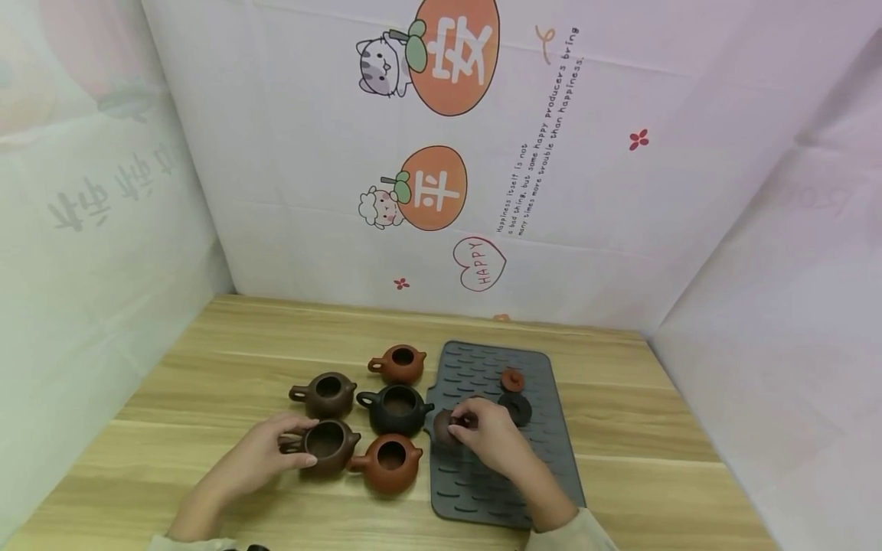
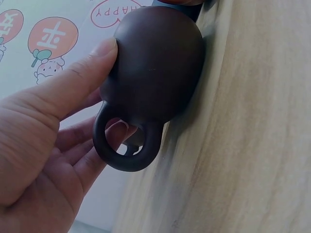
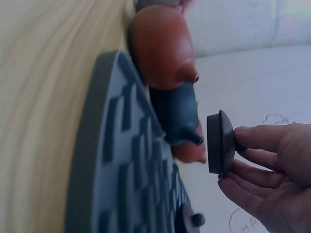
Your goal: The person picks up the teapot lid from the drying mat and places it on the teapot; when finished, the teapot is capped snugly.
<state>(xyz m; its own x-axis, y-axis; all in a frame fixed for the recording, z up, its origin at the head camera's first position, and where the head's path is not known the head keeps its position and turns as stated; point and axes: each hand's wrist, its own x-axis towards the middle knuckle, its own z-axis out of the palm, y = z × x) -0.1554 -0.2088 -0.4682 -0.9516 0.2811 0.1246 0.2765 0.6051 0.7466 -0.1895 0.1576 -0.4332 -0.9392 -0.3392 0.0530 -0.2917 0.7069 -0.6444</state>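
A dark brown teapot (image 1: 327, 446) without a lid stands at the front left of the group, spout to the right. My left hand (image 1: 282, 445) holds it from the handle side; in the left wrist view the thumb (image 2: 97, 58) lies on its body and the fingers reach past the ring handle (image 2: 127, 162). Over the left edge of the grey mat (image 1: 475, 501), my right hand (image 1: 491, 432) pinches a dark brown teapot lid (image 1: 446, 428) by its knob. Held on edge in the right wrist view, that lid (image 3: 221, 143) shows its rim and domed top.
Other lidless teapots stand close by: a reddish one (image 1: 393, 476), a black one (image 1: 397, 413), a brown one (image 1: 332, 396) and a smaller reddish one (image 1: 405, 367). On the mat lie a reddish lid (image 1: 513, 379) and a black lid (image 1: 518, 409). White printed cloth (image 1: 310, 153) encloses the table.
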